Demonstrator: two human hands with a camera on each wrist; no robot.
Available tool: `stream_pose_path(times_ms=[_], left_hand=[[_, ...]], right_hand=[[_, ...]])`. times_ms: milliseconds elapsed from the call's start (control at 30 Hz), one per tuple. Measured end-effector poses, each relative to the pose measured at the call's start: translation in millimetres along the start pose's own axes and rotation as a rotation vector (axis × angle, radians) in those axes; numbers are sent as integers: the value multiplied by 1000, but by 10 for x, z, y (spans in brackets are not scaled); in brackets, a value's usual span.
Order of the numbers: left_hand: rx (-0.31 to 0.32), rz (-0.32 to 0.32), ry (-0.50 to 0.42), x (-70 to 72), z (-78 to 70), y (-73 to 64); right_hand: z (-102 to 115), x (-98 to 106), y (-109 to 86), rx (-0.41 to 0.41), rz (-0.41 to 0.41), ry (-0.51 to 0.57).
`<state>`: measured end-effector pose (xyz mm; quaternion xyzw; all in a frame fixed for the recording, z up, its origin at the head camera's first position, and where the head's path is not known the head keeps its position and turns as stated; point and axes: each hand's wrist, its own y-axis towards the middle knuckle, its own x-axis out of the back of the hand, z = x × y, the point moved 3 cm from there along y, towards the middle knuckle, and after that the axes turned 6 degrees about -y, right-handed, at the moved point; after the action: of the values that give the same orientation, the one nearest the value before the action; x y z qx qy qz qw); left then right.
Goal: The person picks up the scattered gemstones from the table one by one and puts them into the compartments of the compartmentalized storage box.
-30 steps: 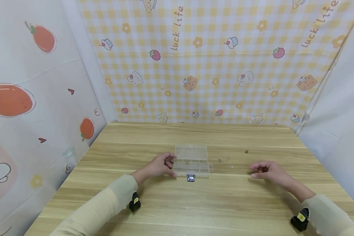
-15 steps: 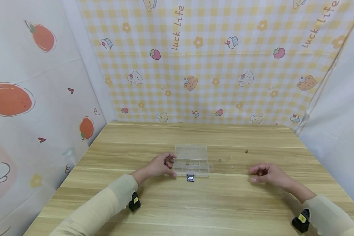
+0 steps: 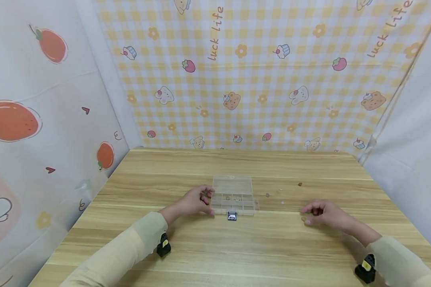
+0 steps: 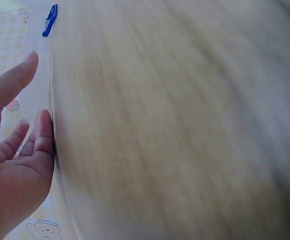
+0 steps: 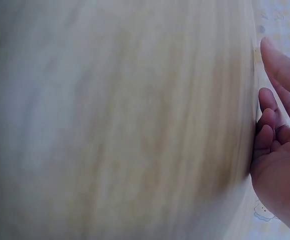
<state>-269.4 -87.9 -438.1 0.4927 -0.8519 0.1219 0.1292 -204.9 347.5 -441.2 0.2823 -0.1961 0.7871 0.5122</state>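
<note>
A clear plastic compartment box (image 3: 232, 203) stands on the table with its lid (image 3: 232, 185) folded back; a few tiny pieces lie inside. My left hand (image 3: 194, 202) holds its left end, thumb at the front corner and a finger near the hinge side. In the left wrist view, the thumb and curled fingers of the left hand (image 4: 20, 145) lie along the clear plastic. To the right, my right hand (image 3: 327, 215) rests low over the table, thumb and fingers apart. A small tan piece (image 3: 303, 219), its kind unclear, lies by the thumb tip.
A dark blue latch (image 3: 232, 216) sticks out at the box's front. Between box and right hand lie tiny loose pieces: a brown one (image 3: 300, 184), a grey one (image 3: 267, 195) and a pinkish one (image 3: 282, 203). A patterned curtain (image 3: 251, 79) hangs behind the wooden table (image 3: 215, 255).
My right hand has shifted slightly down and left, so its thumb and forefinger now stand around the tan piece. The left hand and the box have not moved.
</note>
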Motion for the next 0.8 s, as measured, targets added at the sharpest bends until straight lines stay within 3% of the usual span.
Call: stream_pose_path(times_ms=[800], left_hand=[[7,3,-6,-3,7,4]], right_hand=[[74,-44,16,137,-32,-110]])
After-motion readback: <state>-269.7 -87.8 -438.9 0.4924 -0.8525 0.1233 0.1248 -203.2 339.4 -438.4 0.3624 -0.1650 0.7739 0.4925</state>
